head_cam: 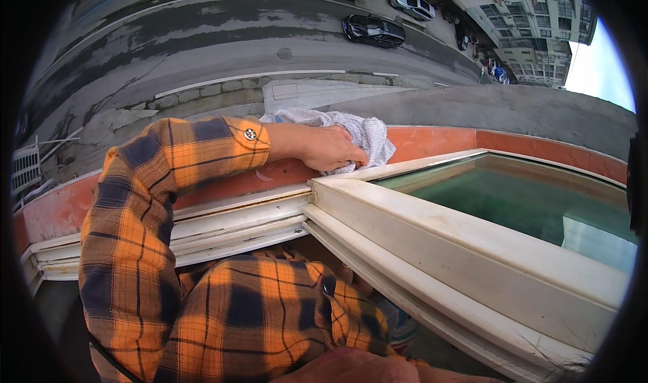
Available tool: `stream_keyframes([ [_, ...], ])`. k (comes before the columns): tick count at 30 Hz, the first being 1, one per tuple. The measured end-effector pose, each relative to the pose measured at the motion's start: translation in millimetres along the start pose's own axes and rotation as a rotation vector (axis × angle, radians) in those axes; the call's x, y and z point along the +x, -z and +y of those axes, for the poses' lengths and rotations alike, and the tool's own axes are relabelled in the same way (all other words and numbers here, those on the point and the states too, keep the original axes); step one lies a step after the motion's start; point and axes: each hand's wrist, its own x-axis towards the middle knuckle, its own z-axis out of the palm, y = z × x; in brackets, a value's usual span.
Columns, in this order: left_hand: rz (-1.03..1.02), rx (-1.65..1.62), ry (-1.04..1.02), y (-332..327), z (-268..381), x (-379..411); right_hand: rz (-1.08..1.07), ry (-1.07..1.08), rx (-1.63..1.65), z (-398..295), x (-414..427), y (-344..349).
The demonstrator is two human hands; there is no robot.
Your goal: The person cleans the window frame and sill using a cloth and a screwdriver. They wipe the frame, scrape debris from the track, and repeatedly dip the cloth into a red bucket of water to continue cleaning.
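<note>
My left hand (331, 147) reaches across from the left in an orange, brown and dark plaid sleeve. Its fingers are bent onto a bunched whitish cloth (372, 132), pressing it on the orange-red tiled outer ledge (410, 142). The cloth lies just beyond the corner of a white-framed glass window sash (405, 206). Under my forearm runs the white window frame (238, 226) with its grooved tracks. Blurred skin shows at the bottom edge, too close to identify; my right hand cannot be made out.
Beyond the tiles is a grey concrete ledge (481, 104), with a street far below. A black car (374, 31) and a silver car (412, 4) are down there. A white metal railing (26, 168) is at far left, a multi-storey building (536, 33) at upper right.
</note>
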Motion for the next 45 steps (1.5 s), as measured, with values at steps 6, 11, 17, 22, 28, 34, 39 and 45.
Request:
stream_keyframes([
  [6,0.05,0.218,-0.017,-22,-22,102,0.042,-0.011,-0.036,-6,-5,-2],
  [11,0.095,0.179,0.032,-20,-15,104,0.068,-0.005,-0.041,-7,-5,-2],
  [17,0.002,0.055,0.153,-10,-3,7,0.115,-0.031,-0.084,11,0,3],
  [22,0.206,0.008,0.354,-38,48,-123,-0.216,0.038,-0.091,30,9,15],
  [28,0.566,0.108,0.826,-48,139,-248,-0.232,-0.017,-0.002,39,60,4],
  [34,0.625,0.236,1.198,-54,186,-330,-0.327,0.204,0.029,25,111,-9],
  [39,0.767,0.237,1.288,-61,207,-381,-0.604,0.024,0.287,16,122,-7],
  [45,0.542,0.472,1.727,-37,242,-459,-0.413,0.194,0.397,-12,121,-60],
])
